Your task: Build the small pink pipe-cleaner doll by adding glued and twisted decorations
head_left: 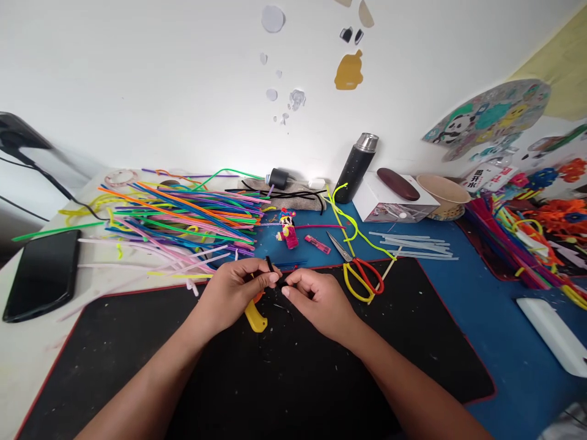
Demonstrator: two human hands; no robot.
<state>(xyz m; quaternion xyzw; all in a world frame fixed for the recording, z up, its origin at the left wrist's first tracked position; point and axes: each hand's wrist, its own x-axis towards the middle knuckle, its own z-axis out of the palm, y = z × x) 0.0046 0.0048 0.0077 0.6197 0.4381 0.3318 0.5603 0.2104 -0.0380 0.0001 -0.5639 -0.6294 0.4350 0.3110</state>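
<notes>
My left hand (pixel 236 287) and my right hand (pixel 316 299) meet over the far part of a black mat (pixel 284 379). Both pinch a short black pipe cleaner piece (pixel 274 274) between their fingertips; one end sticks up past my left fingers. A yellow-handled tool (pixel 254 318) lies on the mat under my left hand. Just beyond the hands lie a big heap of coloured pipe cleaners (pixel 183 223), a small red and yellow figure (pixel 288 229), a pink lighter (pixel 317 244) and red and yellow scissors (pixel 360 275).
A black phone (pixel 43 275) lies at the left. A dark flask (pixel 355 168), a white box (pixel 394 201) and a paper bowl (pixel 443 195) stand at the back. Clear sticks (pixel 413 245) lie on the blue cover. More pipe cleaners (pixel 518 238) and a white object (pixel 553 333) are on the right.
</notes>
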